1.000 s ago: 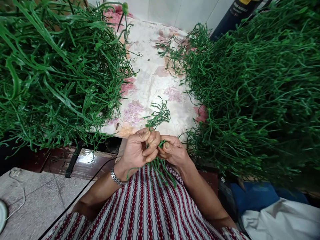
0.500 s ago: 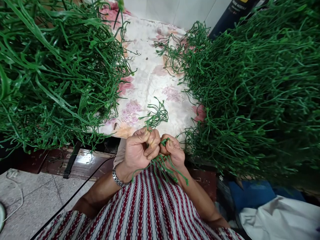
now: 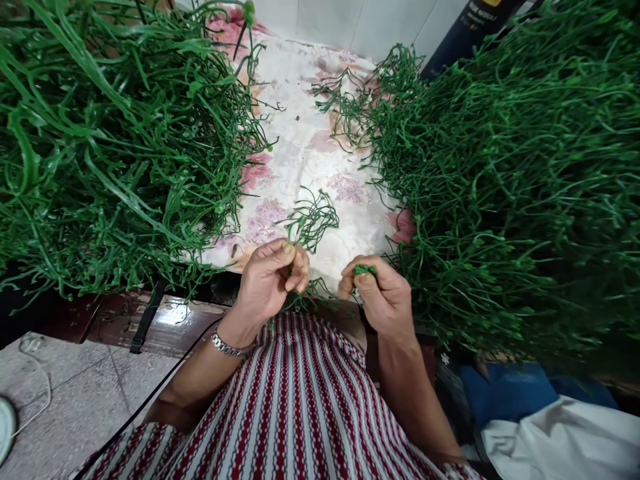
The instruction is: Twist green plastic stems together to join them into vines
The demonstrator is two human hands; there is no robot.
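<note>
My left hand, with a metal watch on its wrist, is closed with thumb and forefinger pinching thin green plastic-looking stems; some stick up, others hang behind its fingers. To its right, apart from it, my right hand is closed around a small bunch of green stem ends showing above the thumb. The rest of that bunch is mostly hidden by the fingers. Just beyond my left hand, a loose little cluster of green stems lies on the flowered cloth.
A big heap of broader green stems rises on the left. Another large heap of thinner stems fills the right side. Behind it leans a dark tube near the tiled wall. White fabric lies at the lower right.
My hands have moved apart: the right one went right and the left one slightly left and up. The stems that hung between them in front of my striped clothing have shifted.
</note>
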